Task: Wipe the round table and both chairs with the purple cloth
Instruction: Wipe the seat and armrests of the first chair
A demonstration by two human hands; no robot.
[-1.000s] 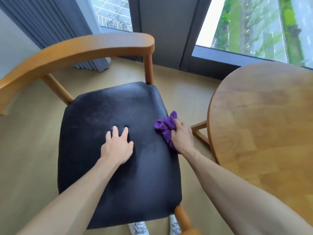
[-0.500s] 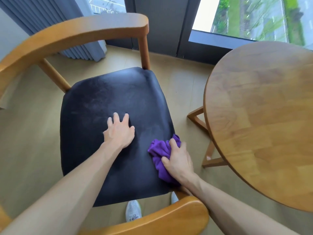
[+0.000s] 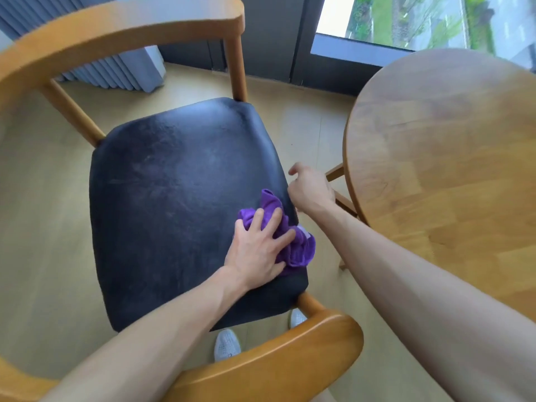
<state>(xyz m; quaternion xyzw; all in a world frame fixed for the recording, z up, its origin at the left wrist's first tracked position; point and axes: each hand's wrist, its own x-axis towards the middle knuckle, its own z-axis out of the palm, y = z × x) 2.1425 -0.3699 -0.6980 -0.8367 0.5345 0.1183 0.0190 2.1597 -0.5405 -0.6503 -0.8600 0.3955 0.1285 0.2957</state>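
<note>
The purple cloth lies bunched on the near right corner of the chair's black seat. My left hand lies on top of the cloth, fingers spread, and presses it onto the seat. My right hand hovers just above the seat's right edge, apart from the cloth, with loosely curled fingers that hold nothing. The round wooden table stands to the right of the chair. Only this one chair is in view.
The chair's curved wooden backrest arcs round the far and left sides, and its near end sits below my arms. A grey curtain and a glass door stand behind. My shoes show beneath the seat.
My right hand has let go of the cloth and lifted away to the right. My left hand has slid from the seat's middle onto the cloth.
</note>
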